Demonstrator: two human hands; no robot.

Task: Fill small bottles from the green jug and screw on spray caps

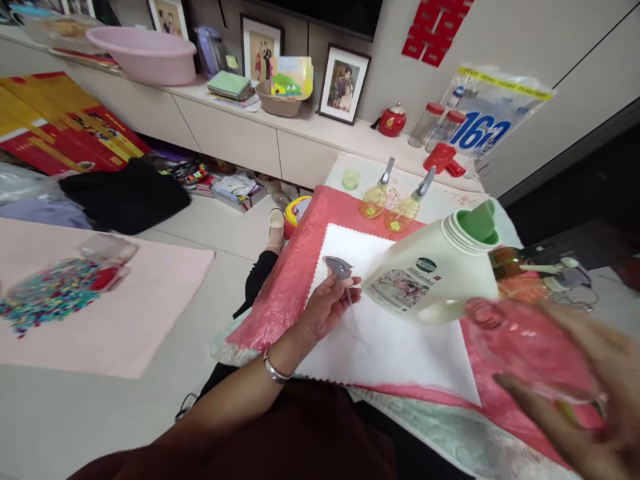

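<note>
- Left hand (327, 303) pinches a grey plastic pump nozzle (340, 268) with a thin clear tube.
- Blurred right hand (585, 380) grips a clear pink bottle (525, 347).
- Smooth white detergent jug (430, 270), green spout, tilts between the hands over a white cloth (400, 347).

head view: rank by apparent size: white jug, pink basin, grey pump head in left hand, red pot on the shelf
1. White jug, though it sits close to the camera, so its lead over the basin is unsure.
2. Pink basin, far back on the shelf.
3. Red pot.
4. Grey pump head, held in the left hand.

two spray bottles (375, 198), three framed photos (344, 83)
</note>
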